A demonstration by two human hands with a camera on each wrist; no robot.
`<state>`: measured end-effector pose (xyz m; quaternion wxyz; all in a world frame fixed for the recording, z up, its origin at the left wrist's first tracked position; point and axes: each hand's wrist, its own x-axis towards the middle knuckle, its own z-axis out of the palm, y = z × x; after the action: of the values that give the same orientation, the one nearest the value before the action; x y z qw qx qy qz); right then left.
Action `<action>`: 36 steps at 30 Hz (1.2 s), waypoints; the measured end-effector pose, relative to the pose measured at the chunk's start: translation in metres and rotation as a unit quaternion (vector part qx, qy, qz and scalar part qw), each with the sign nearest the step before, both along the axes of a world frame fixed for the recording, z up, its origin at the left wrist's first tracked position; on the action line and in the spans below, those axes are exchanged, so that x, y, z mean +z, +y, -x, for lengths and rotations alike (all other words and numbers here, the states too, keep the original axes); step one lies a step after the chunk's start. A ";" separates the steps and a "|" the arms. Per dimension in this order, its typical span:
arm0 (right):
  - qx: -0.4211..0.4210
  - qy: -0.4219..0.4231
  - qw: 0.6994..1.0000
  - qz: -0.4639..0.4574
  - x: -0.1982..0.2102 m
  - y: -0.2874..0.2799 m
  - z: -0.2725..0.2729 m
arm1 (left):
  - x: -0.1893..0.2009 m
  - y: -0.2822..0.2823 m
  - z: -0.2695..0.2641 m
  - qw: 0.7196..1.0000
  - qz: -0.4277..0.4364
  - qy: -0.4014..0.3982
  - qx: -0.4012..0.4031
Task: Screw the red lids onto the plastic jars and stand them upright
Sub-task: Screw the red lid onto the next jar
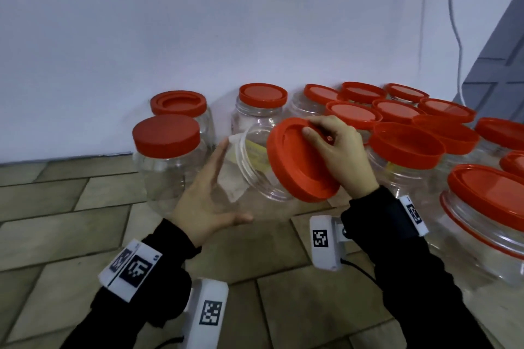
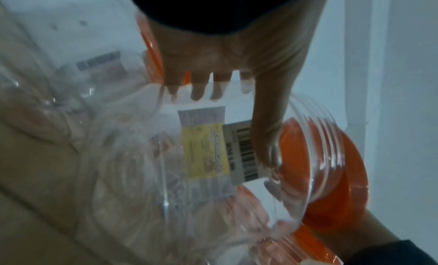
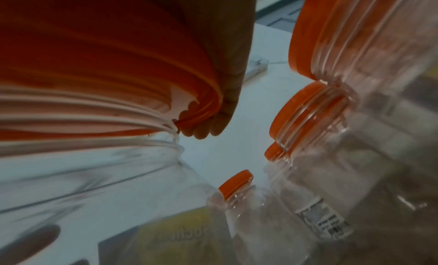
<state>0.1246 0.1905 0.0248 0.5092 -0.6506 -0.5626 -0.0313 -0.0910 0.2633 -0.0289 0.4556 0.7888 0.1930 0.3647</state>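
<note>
An open jar (image 1: 255,167) is being held tilted above the floor (image 1: 71,207), its mouth turned toward the right hand (image 1: 337,150) so that the thread is being presented to the lid (image 1: 300,161). The jar is being cradled by the left hand (image 1: 209,201), fingers spread along its wall and thumb extended beneath. The lid is being gripped at its rim by curled fingers and is being brought to the mouth at a slant; it is judged not yet seated. Capped jars (image 1: 170,150) are being kept upright beside the wall (image 1: 198,22), clear of the work.
</note>
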 end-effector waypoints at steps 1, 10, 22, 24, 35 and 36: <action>0.008 0.006 1.000 0.008 -0.002 0.002 0.002 | 0.000 0.000 0.006 1.000 -0.016 0.019 0.000; 0.100 -0.011 0.994 0.030 -0.021 0.010 0.028 | -0.001 -0.001 0.031 0.991 -0.063 0.115 -0.039; 0.087 -0.166 0.974 0.128 0.012 -0.024 0.038 | 0.005 0.005 0.030 0.973 -0.107 0.189 -0.084; 0.090 -0.147 0.961 0.217 0.021 -0.037 0.043 | 0.004 0.006 0.030 0.972 -0.112 0.190 -0.081; 0.183 -0.284 0.891 0.304 0.020 -0.047 0.046 | 0.004 0.006 0.030 0.974 -0.123 0.175 -0.081; 0.180 -0.275 0.895 0.303 0.021 -0.046 0.046 | 0.004 0.007 0.030 0.975 -0.119 0.172 -0.080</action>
<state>0.0791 0.1440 0.0453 0.1095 -0.6262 -0.7700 0.0557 -0.1212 0.2699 -0.0250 0.3460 0.9012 0.1598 0.2062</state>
